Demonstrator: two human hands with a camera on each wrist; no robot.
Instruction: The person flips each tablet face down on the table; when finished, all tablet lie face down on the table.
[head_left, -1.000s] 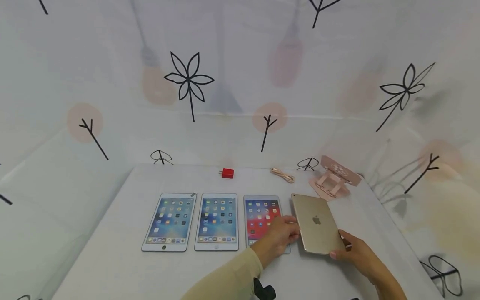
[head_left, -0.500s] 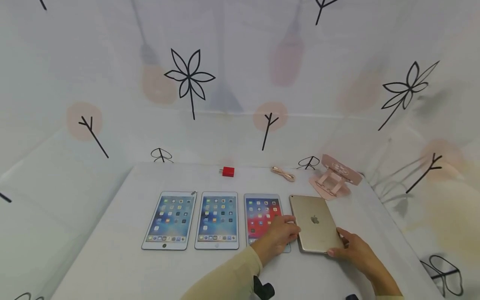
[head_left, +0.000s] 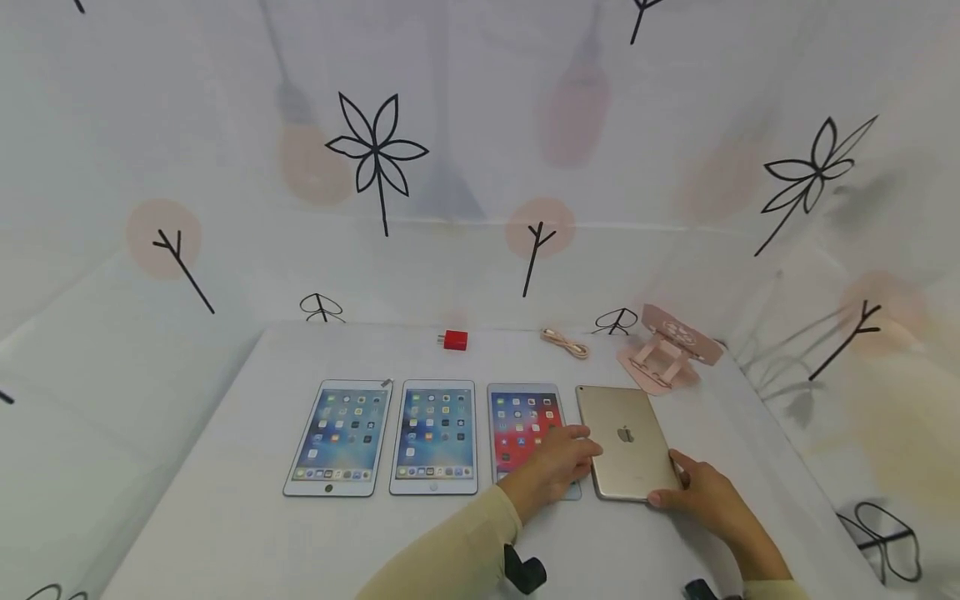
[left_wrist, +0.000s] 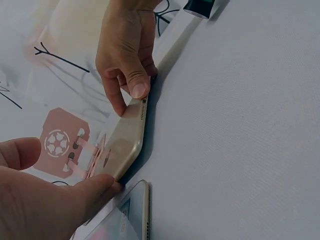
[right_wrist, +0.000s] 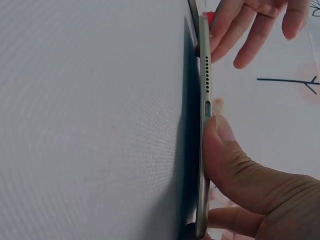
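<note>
A gold tablet (head_left: pixel 630 467) lies back side up at the right end of a row of tablets, its apple logo showing. My right hand (head_left: pixel 708 500) grips its lower right corner, the thumb on the back and fingers at the side edge. At the left edge, my left hand (head_left: pixel 551 465) pinches the tablet. The right wrist view shows the bottom edge of the tablet (right_wrist: pixel 204 145), with its port and speaker holes, a little above its shadow on the table. Partly covered by my left hand, a tablet with a red and blue screen (head_left: pixel 513 446) lies alongside.
Two more tablets, a left one (head_left: pixel 339 437) and a middle one (head_left: pixel 433 437), lie screen up. Behind the row are a red charger plug (head_left: pixel 455 340), a coiled cable (head_left: pixel 565 343) and a pink folding stand (head_left: pixel 667 354). Patterned cloth walls surround the white table (head_left: pixel 247 533).
The gold tablet has come down flatter and shifted slightly left toward the row. My right hand has moved left with it; my left hand stays at its left edge.
</note>
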